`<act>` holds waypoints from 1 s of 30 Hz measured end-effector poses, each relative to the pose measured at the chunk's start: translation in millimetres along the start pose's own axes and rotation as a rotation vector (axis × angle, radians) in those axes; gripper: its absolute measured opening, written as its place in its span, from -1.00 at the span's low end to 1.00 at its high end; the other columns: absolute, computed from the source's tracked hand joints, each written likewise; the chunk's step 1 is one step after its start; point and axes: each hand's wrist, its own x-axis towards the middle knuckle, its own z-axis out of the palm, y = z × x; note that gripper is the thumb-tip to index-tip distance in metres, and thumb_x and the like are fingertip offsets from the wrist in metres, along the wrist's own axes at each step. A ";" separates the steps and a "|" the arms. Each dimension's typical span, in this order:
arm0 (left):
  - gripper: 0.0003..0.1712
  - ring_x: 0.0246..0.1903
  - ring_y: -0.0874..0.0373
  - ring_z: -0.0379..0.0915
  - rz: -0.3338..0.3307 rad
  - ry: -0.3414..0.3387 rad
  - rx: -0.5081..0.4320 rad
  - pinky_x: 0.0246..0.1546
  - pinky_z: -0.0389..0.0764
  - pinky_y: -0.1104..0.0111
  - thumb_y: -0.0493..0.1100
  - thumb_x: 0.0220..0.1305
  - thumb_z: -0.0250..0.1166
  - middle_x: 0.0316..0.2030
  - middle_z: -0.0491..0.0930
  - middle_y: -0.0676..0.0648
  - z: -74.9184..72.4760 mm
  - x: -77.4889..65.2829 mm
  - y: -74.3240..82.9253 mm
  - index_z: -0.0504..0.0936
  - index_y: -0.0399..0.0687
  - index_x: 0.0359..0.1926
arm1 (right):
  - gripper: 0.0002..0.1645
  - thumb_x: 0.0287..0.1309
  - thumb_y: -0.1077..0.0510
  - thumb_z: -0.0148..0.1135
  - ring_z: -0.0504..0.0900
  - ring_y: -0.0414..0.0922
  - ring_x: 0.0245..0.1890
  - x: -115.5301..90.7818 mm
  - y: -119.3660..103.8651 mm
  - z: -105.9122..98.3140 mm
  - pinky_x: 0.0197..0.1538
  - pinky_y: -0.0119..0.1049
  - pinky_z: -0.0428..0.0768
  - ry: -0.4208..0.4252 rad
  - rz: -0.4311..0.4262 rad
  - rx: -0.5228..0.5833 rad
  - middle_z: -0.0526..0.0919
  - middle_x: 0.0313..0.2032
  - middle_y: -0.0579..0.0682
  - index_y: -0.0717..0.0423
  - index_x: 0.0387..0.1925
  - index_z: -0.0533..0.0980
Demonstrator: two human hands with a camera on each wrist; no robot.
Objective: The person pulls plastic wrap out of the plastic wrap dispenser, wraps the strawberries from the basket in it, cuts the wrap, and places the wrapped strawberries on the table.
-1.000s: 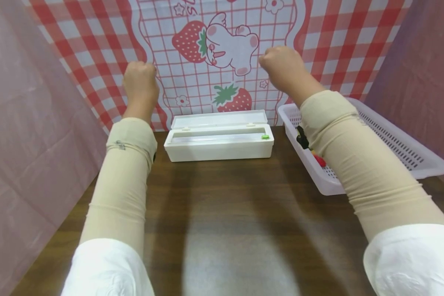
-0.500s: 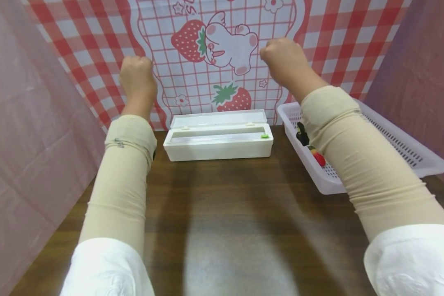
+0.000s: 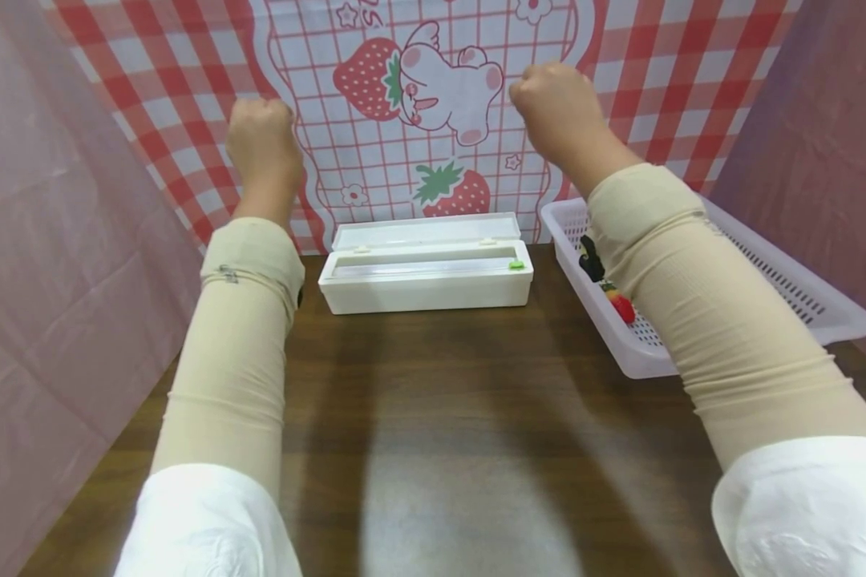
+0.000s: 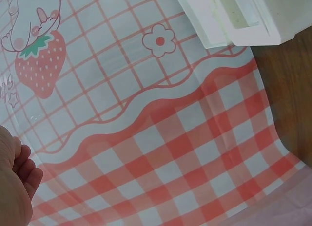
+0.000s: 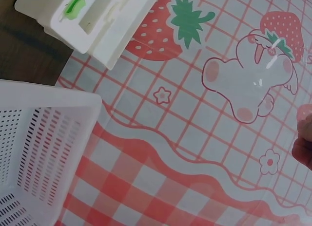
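Observation:
Both arms reach forward, held up before the patterned cloth. My left hand (image 3: 265, 148) is raised above and left of a long white box, its fingers curled with nothing seen in them. My right hand (image 3: 559, 108), also curled into a fist, is up to the right of the box, near the basket's far end; no held thing shows. The white box (image 3: 426, 295), like a cling film dispenser, stands on the table with its lid (image 3: 427, 230) tipped back open. A small green slider (image 3: 516, 265) sits at its right end. Neither hand touches the box.
A white perforated plastic basket (image 3: 613, 344) stands at the right, partly behind my right sleeve. In it lie a black item (image 3: 589, 258) and a red item (image 3: 622, 308). A strawberry-print cloth (image 3: 433, 184) hangs behind the brown wooden table (image 3: 433, 385); pink cloth (image 3: 65, 264) borders the sides.
Both hands have risen a little, the left also drifting slightly left. More of the red item in the basket shows beside the right sleeve. The box stays where it was.

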 end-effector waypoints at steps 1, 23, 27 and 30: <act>-0.70 -0.01 -0.11 0.44 0.001 0.007 -0.007 0.05 0.51 0.15 -0.44 0.32 0.07 -0.13 0.61 -0.26 -0.3 0.4 0.0 0.61 -0.32 0.00 | -0.75 0.26 0.52 0.00 0.58 0.28 -0.07 0.2 0.3 -0.3 -0.01 0.04 0.61 0.009 0.001 0.001 0.60 -0.12 0.39 0.47 -0.08 0.52; -0.66 -0.07 -0.10 0.47 0.013 0.189 -0.009 -0.02 0.56 0.22 -0.46 0.34 -0.04 -0.17 0.63 -0.24 -8.1 0.5 5.2 0.63 -0.34 -0.04 | -0.77 0.27 0.52 -0.09 0.56 0.27 -0.14 4.8 -1.0 -8.4 -0.04 0.05 0.62 0.104 0.063 -0.003 0.58 -0.19 0.39 0.49 -0.17 0.51; -0.66 -0.08 -0.11 0.47 0.021 0.206 -0.012 -0.03 0.56 0.21 -0.47 0.33 -0.04 -0.19 0.63 -0.24 -10.2 1.1 6.2 0.64 -0.36 -0.06 | -0.78 0.29 0.51 -0.07 0.55 0.26 -0.14 5.2 -1.0 -10.7 -0.02 0.04 0.61 0.105 0.067 -0.001 0.57 -0.21 0.38 0.50 -0.17 0.51; -0.66 -0.11 -0.12 0.48 0.024 0.219 -0.007 -0.05 0.56 0.19 -0.51 0.25 -0.04 -0.22 0.63 -0.26 -12.4 2.4 6.9 0.64 -0.38 -0.11 | -0.78 0.25 0.53 -0.08 0.54 0.27 -0.16 6.4 -1.5 -12.9 -0.03 0.06 0.61 0.115 0.061 0.004 0.56 -0.23 0.37 0.51 -0.19 0.51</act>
